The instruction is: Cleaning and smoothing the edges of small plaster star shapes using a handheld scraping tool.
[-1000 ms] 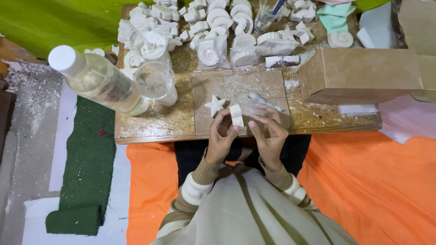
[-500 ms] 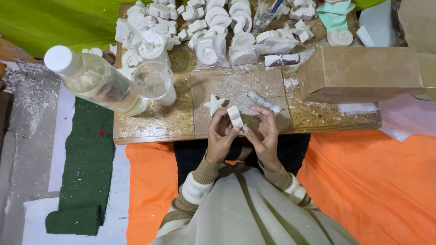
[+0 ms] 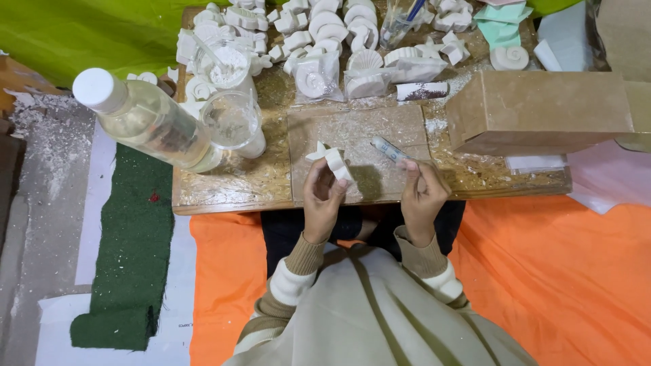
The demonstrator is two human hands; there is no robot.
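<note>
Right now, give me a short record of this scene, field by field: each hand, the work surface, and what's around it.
Left hand: holds a small white plaster piece
Right hand: holds a thin tool
Work surface: low wooden board, dusty
Back of board: many white shell-shaped casts
Left of board: clear bottle, clear cup
Right of board: brown cardboard box
Floor: orange cloth, green mat

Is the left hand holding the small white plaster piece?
Yes, the left hand grips the small white plaster piece between its fingertips.

bright even daylight, soft short shadows under hands, sharp focus, mild wide-angle bending at edges
</note>
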